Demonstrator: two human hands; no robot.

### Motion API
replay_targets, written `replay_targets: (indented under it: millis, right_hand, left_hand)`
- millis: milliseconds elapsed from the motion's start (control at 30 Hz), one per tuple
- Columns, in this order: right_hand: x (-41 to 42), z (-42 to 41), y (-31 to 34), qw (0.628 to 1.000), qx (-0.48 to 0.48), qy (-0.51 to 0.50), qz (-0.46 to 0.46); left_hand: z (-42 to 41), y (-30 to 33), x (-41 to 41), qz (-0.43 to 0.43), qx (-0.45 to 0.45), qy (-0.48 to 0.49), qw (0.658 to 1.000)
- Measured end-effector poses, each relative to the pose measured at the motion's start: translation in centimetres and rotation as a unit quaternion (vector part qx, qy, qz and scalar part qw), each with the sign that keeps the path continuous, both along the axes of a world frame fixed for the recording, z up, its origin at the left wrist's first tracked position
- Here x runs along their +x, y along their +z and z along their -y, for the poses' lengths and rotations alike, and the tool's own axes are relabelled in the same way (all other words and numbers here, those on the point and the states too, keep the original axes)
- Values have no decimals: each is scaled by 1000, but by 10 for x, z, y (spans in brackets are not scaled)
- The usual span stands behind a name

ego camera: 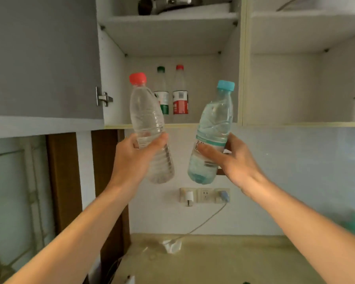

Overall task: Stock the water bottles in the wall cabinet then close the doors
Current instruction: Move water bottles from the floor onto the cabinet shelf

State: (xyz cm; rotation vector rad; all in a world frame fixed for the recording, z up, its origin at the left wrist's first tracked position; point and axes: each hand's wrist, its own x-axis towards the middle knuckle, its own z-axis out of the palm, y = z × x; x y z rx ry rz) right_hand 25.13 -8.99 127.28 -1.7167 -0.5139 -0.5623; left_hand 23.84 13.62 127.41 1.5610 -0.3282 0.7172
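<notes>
My left hand [134,158] grips a clear bottle with a red cap [146,117] around its lower half, tilted slightly left. My right hand [232,158] grips a blue-tinted bottle with a light blue cap [215,124], tilted right. Both bottles are raised just in front of and below the open wall cabinet [172,125]. On the cabinet's lower shelf, at the back, stand a green-capped bottle [162,93] and a red-capped bottle with a red label [180,93], side by side. The grey left door [43,58] is swung open.
A second open compartment [285,89] lies to the right with a bare lower shelf. Dark cookware [164,5] sits on the upper shelf. Below are wall sockets [205,195] with a plugged cable, a countertop [213,261] with a crumpled white scrap, and a glass door at left.
</notes>
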Motion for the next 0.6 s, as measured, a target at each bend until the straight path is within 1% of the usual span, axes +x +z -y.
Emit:
replay_targets:
  millis: [100, 233, 367, 467, 600]
  right_hand:
    - [29, -2, 38, 999, -19, -11, 36]
    - [67, -7, 82, 996, -37, -8, 84]
    - [114, -14, 119, 992, -49, -81, 83]
    - [146, -15, 138, 989, -62, -111, 72]
    - [180, -12, 150, 985, -67, -143, 75]
  left_hand:
    - [-7, 37, 27, 10, -9, -7, 1000]
    - [-18, 92, 75, 38, 23, -5, 999]
    - [-20, 136, 131, 53, 67, 14, 996]
    - [-16, 150, 176, 39, 107, 41, 993]
    - [-11, 152, 225, 2, 125, 36, 992]
